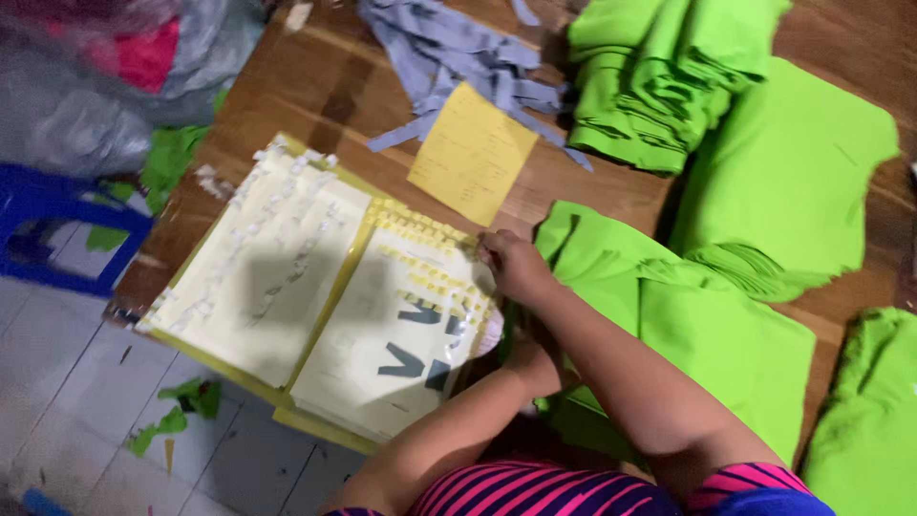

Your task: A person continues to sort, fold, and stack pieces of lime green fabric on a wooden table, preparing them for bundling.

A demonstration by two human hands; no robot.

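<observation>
Right hand, as I read it, pinches at the right edge of the label sheet, fingertips closed on a small yellow label in the top rows. Left hand sits just below it at the sheet's lower right corner, half hidden; I cannot tell whether it grips. From both hands the sheet lies left, long axis running toward me, green cloth touching on the right.

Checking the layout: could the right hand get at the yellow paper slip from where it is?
Probably yes. The right hand is at the sticker sheets' top edge, and only bare table lies between it and the yellow slip.
</observation>
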